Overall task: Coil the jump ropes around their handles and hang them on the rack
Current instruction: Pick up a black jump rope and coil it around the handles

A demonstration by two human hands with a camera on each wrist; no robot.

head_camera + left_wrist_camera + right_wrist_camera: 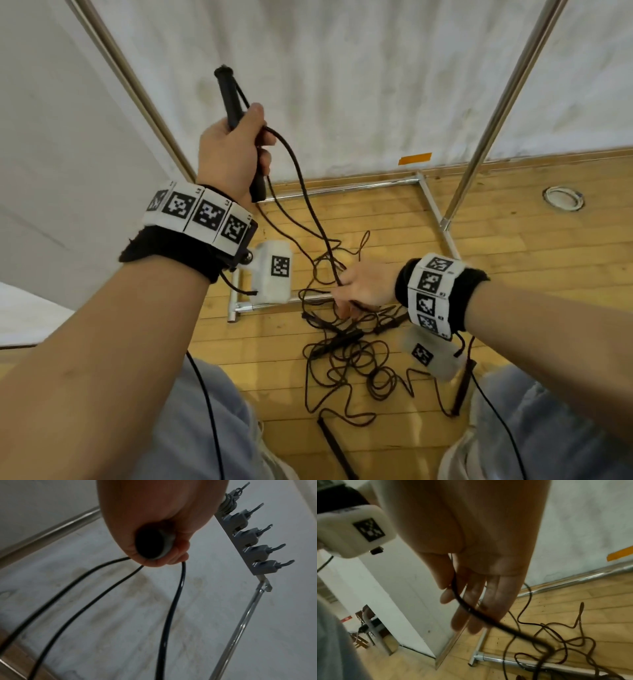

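My left hand (pixel 233 150) clamps the black rod-shaped jump-rope handles (pixel 230 99) upright, well above my right hand (pixel 363 286), whose nearly straight fingers carry the thin black cord (pixel 301 178) low beside the floor tangle (pixel 356 359).

Left hand (pixel 230 150) raised, fisted grip, right hand (pixel 364 286) lowered, fingers loosely extended

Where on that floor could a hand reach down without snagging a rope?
Bare wood floor lies right of the rack's base rail, around the white ring. Another bare strip runs along the back rail. It is crowded below the right hand, where the tangled ropes pile between the knees.
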